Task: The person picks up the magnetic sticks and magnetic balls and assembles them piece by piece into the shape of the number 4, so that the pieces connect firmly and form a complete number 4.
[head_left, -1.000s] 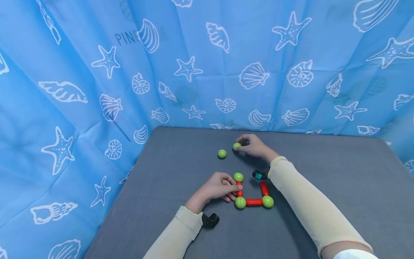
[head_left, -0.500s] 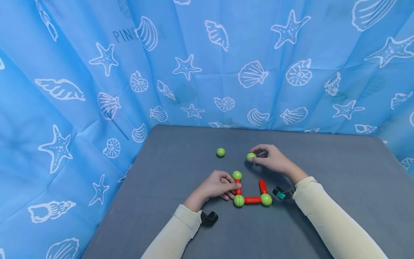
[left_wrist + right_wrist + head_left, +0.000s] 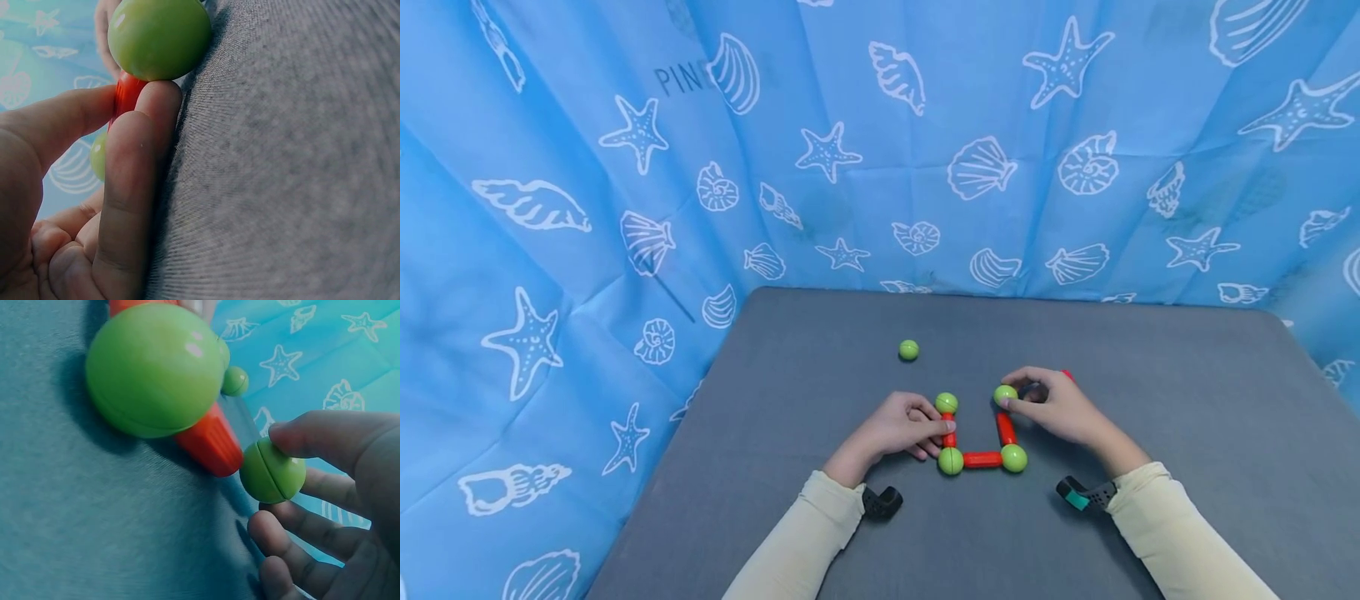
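Observation:
My left hand [image 3: 898,429] pinches the left red rod [image 3: 949,435] between thumb and fingers. That rod joins a far green ball [image 3: 946,403] and a near green ball [image 3: 951,461]. A second red rod [image 3: 982,459] runs right to another green ball [image 3: 1014,458], from which the right red rod [image 3: 1006,429] points away from me. In my right hand [image 3: 1056,406] a green ball [image 3: 272,470] is held between thumb and fingers, at the far end of that right rod. In the right wrist view the ball appears to meet the rod's tip.
One loose green ball [image 3: 908,350] lies farther back on the grey table [image 3: 812,350]. Part of a red piece [image 3: 1067,376] shows behind my right hand. A blue curtain [image 3: 865,167] with white shell prints hangs behind the table and along its left side.
My right hand has brought its green ball nearer and to the right, from the back of the table to the right rod's end. The left hand keeps its grip on the left rod.

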{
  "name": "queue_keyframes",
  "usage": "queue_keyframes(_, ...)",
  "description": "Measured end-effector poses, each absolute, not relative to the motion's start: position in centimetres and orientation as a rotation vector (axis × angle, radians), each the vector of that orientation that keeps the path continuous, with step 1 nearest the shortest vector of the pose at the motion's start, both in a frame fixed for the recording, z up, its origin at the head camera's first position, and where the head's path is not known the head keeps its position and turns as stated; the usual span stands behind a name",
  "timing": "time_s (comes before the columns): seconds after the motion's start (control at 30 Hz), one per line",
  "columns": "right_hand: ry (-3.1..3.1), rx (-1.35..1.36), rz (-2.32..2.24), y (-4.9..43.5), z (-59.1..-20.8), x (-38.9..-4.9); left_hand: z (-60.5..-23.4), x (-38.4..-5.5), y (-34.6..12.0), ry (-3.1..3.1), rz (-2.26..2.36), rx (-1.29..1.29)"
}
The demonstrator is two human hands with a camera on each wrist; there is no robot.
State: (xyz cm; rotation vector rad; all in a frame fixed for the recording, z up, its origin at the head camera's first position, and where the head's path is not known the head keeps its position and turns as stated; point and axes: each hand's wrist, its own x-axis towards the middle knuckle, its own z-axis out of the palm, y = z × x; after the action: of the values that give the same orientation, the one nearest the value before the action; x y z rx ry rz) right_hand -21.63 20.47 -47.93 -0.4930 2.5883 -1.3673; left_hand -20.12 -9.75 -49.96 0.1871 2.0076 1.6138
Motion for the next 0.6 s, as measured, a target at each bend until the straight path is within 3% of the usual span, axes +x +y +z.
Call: queue_keyframes(0.6,2.597,-0.408,-1.481,19.8,-49.3,-21.0,-50.0,-20.3,-9.5,2.023,1.606,0.168)
